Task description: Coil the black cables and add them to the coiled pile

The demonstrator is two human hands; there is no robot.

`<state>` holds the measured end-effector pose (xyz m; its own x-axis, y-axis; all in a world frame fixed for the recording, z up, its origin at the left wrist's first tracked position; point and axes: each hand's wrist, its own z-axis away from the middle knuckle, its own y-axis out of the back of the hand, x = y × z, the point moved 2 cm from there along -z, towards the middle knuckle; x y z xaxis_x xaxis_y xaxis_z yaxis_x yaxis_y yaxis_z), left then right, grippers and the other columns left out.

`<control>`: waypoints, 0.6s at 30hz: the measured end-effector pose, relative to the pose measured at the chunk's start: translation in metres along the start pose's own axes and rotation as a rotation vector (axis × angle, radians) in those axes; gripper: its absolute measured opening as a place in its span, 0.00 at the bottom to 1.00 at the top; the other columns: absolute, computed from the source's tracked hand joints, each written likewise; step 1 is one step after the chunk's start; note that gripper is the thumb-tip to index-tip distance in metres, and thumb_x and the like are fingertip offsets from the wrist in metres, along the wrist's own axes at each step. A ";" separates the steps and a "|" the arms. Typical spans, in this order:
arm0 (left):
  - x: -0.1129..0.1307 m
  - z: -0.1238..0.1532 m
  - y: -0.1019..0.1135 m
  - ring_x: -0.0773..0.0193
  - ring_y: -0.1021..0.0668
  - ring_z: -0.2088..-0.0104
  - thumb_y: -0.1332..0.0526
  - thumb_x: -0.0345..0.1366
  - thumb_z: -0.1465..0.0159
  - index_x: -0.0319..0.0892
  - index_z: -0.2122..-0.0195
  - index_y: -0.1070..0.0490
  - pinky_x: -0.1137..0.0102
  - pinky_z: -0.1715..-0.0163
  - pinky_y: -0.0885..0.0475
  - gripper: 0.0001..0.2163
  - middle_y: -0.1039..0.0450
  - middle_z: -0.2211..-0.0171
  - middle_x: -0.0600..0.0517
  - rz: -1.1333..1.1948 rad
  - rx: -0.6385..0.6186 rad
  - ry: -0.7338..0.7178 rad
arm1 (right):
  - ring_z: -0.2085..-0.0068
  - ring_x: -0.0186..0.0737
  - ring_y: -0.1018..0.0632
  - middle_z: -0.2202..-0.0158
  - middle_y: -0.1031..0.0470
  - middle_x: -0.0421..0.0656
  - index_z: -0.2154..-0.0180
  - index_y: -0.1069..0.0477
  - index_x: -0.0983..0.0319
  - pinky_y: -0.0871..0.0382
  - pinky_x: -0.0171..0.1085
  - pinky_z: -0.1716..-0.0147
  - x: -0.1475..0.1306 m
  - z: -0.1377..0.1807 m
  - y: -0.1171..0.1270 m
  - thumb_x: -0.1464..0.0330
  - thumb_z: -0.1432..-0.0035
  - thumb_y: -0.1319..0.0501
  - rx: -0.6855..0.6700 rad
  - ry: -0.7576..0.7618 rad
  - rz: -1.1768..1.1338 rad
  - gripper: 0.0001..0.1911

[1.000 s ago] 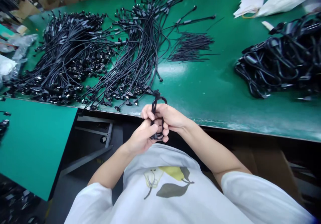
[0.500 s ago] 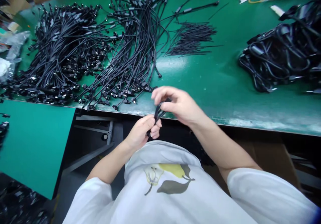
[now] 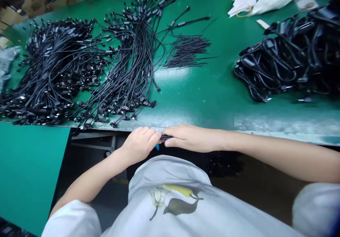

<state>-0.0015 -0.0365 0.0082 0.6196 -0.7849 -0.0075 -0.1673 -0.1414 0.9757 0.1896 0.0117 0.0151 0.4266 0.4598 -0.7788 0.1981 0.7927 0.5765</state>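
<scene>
The right hand is now lowered level with the left hand; both pinch one folded cable, mostly hidden, just below frame centre, suggesting two-handed control of the coil. Count: two loose-cable piles, upper left; one thin-strip pile, upper centre; one coiled-cable pile, right.

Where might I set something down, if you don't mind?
Bare table lies beyond the right hand, between black strips and right heap; the green board is bare below the left pile. That and the middle pile crowd the table's left.
</scene>
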 end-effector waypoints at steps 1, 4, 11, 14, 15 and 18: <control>0.000 -0.001 0.002 0.60 0.29 0.71 0.50 0.35 0.29 0.37 0.55 0.33 0.66 0.71 0.38 0.09 0.30 0.72 0.50 0.020 -0.034 0.012 | 0.66 0.37 0.26 0.64 0.24 0.44 0.60 0.30 0.63 0.41 0.34 0.69 -0.001 0.000 0.000 0.60 0.30 0.53 0.040 -0.022 0.055 0.17; -0.002 -0.007 0.006 0.60 0.27 0.67 0.53 0.34 0.29 0.38 0.56 0.34 0.66 0.68 0.35 0.10 0.28 0.67 0.48 0.238 -0.198 0.148 | 0.69 0.38 0.28 0.67 0.25 0.45 0.65 0.30 0.64 0.47 0.36 0.71 -0.004 -0.001 -0.004 0.64 0.32 0.50 0.170 -0.019 0.364 0.15; -0.010 -0.031 0.002 0.65 0.28 0.71 0.53 0.40 0.29 0.41 0.64 0.34 0.70 0.68 0.34 0.13 0.29 0.71 0.52 1.071 -0.409 0.520 | 0.74 0.37 0.32 0.71 0.28 0.45 0.68 0.31 0.64 0.56 0.38 0.74 -0.003 0.003 0.014 0.71 0.37 0.47 0.296 0.170 0.679 0.08; -0.011 -0.032 -0.003 0.67 0.30 0.76 0.49 0.48 0.31 0.39 0.62 0.32 0.70 0.71 0.34 0.17 0.34 0.77 0.55 1.554 -0.441 0.627 | 0.74 0.36 0.31 0.72 0.29 0.43 0.67 0.31 0.63 0.53 0.38 0.74 0.000 0.009 0.026 0.67 0.36 0.47 0.300 0.249 0.653 0.09; -0.010 -0.032 -0.006 0.67 0.29 0.75 0.48 0.50 0.32 0.39 0.61 0.31 0.70 0.71 0.34 0.18 0.35 0.78 0.54 1.687 -0.453 0.657 | 0.74 0.36 0.31 0.72 0.29 0.43 0.67 0.30 0.63 0.53 0.38 0.74 0.001 0.010 0.027 0.66 0.36 0.46 0.284 0.266 0.643 0.10; -0.005 -0.030 -0.016 0.65 0.26 0.72 0.43 0.52 0.35 0.37 0.62 0.30 0.69 0.69 0.32 0.20 0.35 0.74 0.53 1.904 -0.504 0.726 | 0.75 0.37 0.30 0.71 0.28 0.43 0.65 0.29 0.63 0.50 0.37 0.75 0.004 0.010 0.022 0.65 0.36 0.46 0.211 0.269 0.615 0.11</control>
<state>0.0209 -0.0120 -0.0006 0.1111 0.6124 0.7827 -0.7113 0.5990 -0.3678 0.2048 0.0275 0.0269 0.2883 0.9045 -0.3141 0.1699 0.2745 0.9465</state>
